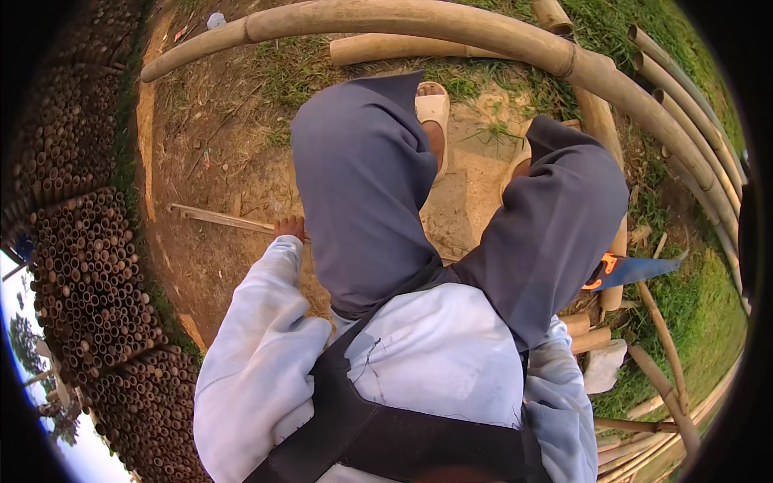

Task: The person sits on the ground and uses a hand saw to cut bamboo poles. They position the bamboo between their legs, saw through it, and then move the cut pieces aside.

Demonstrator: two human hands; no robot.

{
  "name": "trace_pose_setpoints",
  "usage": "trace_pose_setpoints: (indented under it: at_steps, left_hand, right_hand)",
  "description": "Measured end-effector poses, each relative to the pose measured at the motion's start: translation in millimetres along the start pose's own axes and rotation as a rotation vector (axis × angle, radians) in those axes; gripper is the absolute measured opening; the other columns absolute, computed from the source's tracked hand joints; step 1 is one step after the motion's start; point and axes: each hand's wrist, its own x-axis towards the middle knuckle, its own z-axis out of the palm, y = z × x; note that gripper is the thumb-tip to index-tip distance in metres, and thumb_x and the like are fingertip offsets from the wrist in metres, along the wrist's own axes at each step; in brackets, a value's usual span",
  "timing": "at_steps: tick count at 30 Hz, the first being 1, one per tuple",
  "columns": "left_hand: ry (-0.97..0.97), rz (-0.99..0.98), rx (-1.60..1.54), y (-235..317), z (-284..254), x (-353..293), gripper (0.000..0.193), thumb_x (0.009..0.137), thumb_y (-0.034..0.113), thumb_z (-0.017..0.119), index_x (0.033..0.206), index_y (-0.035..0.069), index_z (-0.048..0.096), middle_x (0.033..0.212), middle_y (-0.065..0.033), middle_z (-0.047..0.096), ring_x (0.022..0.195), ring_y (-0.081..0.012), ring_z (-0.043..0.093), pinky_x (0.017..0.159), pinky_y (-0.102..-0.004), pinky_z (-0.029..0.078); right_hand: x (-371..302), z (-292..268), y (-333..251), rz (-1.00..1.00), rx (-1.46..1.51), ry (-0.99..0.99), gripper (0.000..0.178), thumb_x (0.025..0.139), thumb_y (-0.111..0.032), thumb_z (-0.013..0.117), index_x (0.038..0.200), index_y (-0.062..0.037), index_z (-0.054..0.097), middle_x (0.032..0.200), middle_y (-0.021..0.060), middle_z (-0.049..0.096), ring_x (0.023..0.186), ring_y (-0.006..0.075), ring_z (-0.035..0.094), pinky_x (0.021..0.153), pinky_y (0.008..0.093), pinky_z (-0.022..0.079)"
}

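Beside my left knee, my left hand (291, 228) is closed around the end of a thin split stick (221, 218), which points out to the left just over the bare soil. My right sleeve (557, 394) runs down behind my right thigh, and the leg hides that hand. A handsaw with a blue blade (638, 271) and an orange and black handle (599, 272) sticks out past my right leg. Whether my right hand is on the saw cannot be seen.
A long bamboo pole (419, 18) crosses in front of my feet, with another bamboo piece (403, 48) beyond it. Stacked cut bamboo tubes (93, 274) line the left. More poles (684, 121) lie on the right, near short bamboo pieces (590, 339) and a pale block (604, 366).
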Motion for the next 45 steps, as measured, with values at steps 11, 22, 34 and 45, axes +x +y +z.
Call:
trace_pose_setpoints:
  at_steps: [11, 22, 34, 45]
  left_hand:
    - [0.404, -1.252, -1.543, 51, -40, 6, 0.065, 0.087, 0.047, 0.066, 0.13, 0.003, 0.043, 0.117, -0.0285, 0.059, 0.104, -0.0448, 0.062, 0.089, -0.053, 0.051]
    - [0.851, -1.042, -2.763, -45, -8, 77, 0.08, 0.071, 0.053, 0.08, 0.132, 0.012, 0.048, 0.109, -0.0202, 0.064, 0.104, -0.0359, 0.059, 0.088, -0.052, 0.048]
    - [1.973, -0.653, -2.14, -234, -405, -19, 0.059, 0.09, 0.005, 0.072, 0.13, -0.015, 0.034, 0.076, -0.0149, 0.061, 0.048, -0.0184, 0.056, 0.04, -0.0334, 0.05]
    - [1.345, -0.023, -2.532, -183, -518, -24, 0.034, 0.097, 0.027, 0.067, 0.072, 0.009, 0.053, 0.071, -0.0092, 0.062, 0.064, -0.0222, 0.061, 0.066, -0.0425, 0.056]
  right_hand:
    - [26, 11, 42, 0.008, 0.026, -0.045, 0.045, 0.095, -0.028, 0.056, 0.136, -0.011, 0.057, 0.136, 0.0118, 0.056, 0.128, 0.027, 0.051, 0.113, 0.0472, 0.032]
    - [31, 5, 56, 0.082, 0.275, 0.114, 0.038, 0.099, -0.022, 0.054, 0.134, -0.0079, 0.06, 0.132, 0.013, 0.059, 0.122, 0.0273, 0.055, 0.109, 0.0451, 0.039]
    - [45, -347, -9, -0.146, 0.397, 1.462, 0.032, 0.097, -0.004, 0.061, 0.129, -0.0022, 0.063, 0.122, 0.0145, 0.064, 0.104, 0.0251, 0.065, 0.092, 0.0366, 0.053]
    - [79, -478, -149, -0.793, -0.025, 0.971, 0.088, 0.074, -0.043, 0.085, 0.149, -0.0162, 0.047, 0.145, 0.0133, 0.052, 0.132, 0.0343, 0.05, 0.11, 0.0475, 0.042]
